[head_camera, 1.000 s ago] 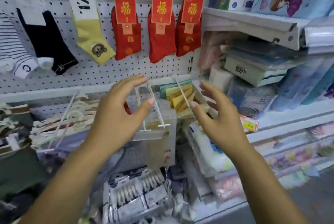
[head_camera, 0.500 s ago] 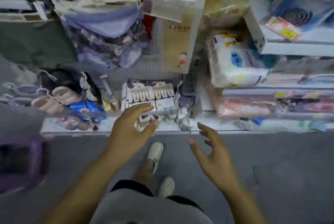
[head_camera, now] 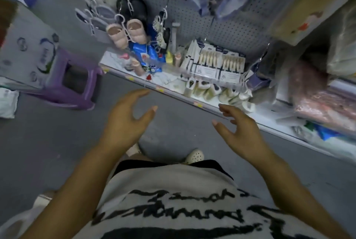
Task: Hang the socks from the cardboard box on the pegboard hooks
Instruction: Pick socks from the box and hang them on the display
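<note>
Left hand [head_camera: 123,121] and right hand [head_camera: 240,132] are hovering over the grey floor [head_camera: 48,152], each grip spread wide, holding nothing. Cardboard box [head_camera: 25,46] is sitting far left beside a purple stool [head_camera: 75,82]; pegboard [head_camera: 221,26] is standing ahead above the bottom shelf [head_camera: 212,104].

Left hand [head_camera: 125,121] and right hand [head_camera: 240,134], both empty-fingered, above grey floor [head_camera: 48,152].

A grey floor [head_camera: 48,142] ran beneath a low white shelf [head_camera: 212,106]; a purple stool [head_camera: 77,82] stood left of the shelf.
</note>
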{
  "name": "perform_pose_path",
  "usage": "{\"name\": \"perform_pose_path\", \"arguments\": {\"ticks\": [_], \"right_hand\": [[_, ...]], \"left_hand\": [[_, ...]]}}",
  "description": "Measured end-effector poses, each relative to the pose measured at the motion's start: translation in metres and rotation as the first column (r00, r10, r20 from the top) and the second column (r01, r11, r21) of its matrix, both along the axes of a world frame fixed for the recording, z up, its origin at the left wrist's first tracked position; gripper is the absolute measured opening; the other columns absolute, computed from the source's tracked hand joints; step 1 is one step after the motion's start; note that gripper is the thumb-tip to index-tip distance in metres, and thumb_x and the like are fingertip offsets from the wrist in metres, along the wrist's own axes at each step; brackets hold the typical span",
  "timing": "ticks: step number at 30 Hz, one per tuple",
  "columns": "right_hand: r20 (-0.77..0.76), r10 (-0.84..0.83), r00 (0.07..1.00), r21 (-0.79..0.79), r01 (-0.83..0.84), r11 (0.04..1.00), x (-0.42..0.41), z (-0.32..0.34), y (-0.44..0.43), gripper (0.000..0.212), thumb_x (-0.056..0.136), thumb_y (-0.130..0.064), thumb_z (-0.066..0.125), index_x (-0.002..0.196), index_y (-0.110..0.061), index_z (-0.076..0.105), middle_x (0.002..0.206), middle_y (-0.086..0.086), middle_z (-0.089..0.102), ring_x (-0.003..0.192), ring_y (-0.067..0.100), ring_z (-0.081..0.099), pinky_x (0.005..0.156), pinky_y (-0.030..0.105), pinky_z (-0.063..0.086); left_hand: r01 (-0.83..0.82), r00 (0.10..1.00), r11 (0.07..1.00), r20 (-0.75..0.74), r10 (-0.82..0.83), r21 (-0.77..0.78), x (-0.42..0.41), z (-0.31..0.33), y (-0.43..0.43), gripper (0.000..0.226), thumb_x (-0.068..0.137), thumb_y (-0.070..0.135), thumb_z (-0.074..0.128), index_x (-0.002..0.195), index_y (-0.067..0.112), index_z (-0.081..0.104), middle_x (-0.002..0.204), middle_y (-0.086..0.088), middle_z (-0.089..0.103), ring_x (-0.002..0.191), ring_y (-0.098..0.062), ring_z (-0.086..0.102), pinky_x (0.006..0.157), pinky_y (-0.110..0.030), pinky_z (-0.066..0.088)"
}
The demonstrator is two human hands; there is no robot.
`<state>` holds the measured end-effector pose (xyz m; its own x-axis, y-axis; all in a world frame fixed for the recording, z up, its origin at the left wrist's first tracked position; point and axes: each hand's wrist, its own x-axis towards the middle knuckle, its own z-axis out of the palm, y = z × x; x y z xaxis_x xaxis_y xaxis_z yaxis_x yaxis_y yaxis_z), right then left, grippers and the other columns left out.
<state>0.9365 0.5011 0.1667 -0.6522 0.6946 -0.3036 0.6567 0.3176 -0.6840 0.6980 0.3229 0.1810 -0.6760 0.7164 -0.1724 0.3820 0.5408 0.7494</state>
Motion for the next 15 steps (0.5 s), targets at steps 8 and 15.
{"name": "perform_pose_path", "arguments": {"ticks": [8, 15], "right_hand": [[-0.129, 0.225, 0.966, 0.041, -0.222, 0.974, -0.233, 0.004, -0.085, 0.052, 0.094, -0.043, 0.065, 0.142, -0.026, 0.053, 0.139, -0.009, 0.057, 0.122, 0.005, 0.054, 0.103, 0.027, 0.044], [-0.191, 0.46, 0.867, 0.018, -0.465, 0.885, -0.407, 0.002, -0.205, 0.055, 0.093, -0.035, 0.068, 0.142, -0.017, 0.052, 0.139, -0.002, 0.057, 0.121, 0.012, 0.056, 0.103, 0.03, 0.045]], "left_hand": [[-0.237, 0.966, 0.971, -0.103, 0.238, 0.022, -0.152, 0.017, -0.147, 0.045, 0.088, 0.021, 0.078, 0.13, 0.012, 0.065, 0.126, 0.0, 0.063, 0.121, -0.024, 0.057, 0.1, -0.024, 0.039], [-0.435, 0.888, 0.899, -0.192, 0.418, -0.056, -0.269, 0.014, -0.279, 0.048, 0.091, 0.028, 0.075, 0.135, 0.014, 0.061, 0.137, -0.004, 0.062, 0.131, -0.025, 0.052, 0.102, -0.025, 0.035]]}}
